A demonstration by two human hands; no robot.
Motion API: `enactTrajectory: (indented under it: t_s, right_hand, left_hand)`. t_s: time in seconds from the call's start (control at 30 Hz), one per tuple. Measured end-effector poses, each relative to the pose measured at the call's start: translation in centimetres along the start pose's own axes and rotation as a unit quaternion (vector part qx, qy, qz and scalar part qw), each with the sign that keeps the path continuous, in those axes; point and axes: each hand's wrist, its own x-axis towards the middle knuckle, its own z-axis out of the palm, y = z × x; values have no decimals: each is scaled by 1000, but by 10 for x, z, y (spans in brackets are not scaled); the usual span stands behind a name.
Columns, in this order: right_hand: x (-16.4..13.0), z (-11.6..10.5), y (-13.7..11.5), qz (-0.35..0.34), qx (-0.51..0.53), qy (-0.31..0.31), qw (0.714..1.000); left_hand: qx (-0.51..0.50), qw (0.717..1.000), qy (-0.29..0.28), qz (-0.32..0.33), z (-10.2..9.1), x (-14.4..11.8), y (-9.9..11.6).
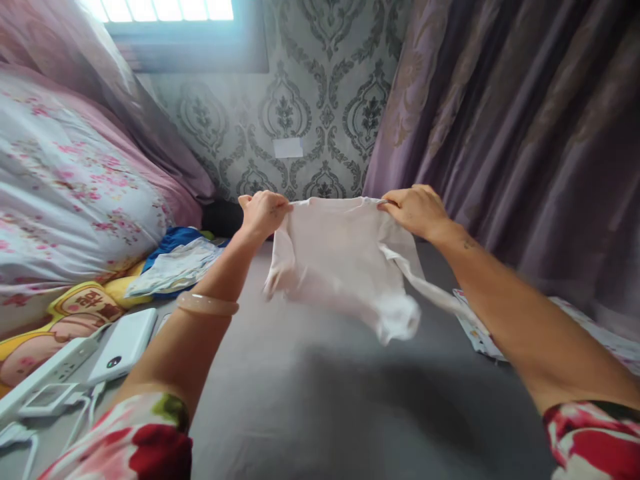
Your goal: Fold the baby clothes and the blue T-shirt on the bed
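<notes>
Both hands are clenched on the top edge of a small pale pink garment [345,260]: the left hand [264,212] pinches one upper corner, the right hand [416,210] the other, and the cloth is stretched taut between them. It hangs in the air above the grey bed sheet [300,400], clear of it, its lower hem blurred. A narrow strip of the same cloth trails down to the right towards the sheet. It looks thin, soft and very light, limp wherever it is not pulled tight, so I judge the top corners to be the surest hold; taken anywhere lower it would likely sag and bunch. A pale bangle [207,305] sits on the left wrist. Further left lie a blue and white heap of clothes [175,263], a white power bank [125,345] and a flowered quilt [65,187]. To the right, mauve curtains [525,133] hang by a printed cloth [590,337].
</notes>
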Motion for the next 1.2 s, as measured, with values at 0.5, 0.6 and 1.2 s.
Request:
enactTrajectory:
  t_s: [0.5,0.6,1.2]
  right_hand:
    - [-4,11,10,75,224,18,972]
    - [-6,18,12,74,147,67,984]
    - [-96,-38,-18,-139,-77,244,957]
  left_hand:
    - [-165,985,32,-34,33,-8,-1]
    - [-114,990,72,-37,44,-12,-2]
    - [116,931,274,211,-14,-103,39]
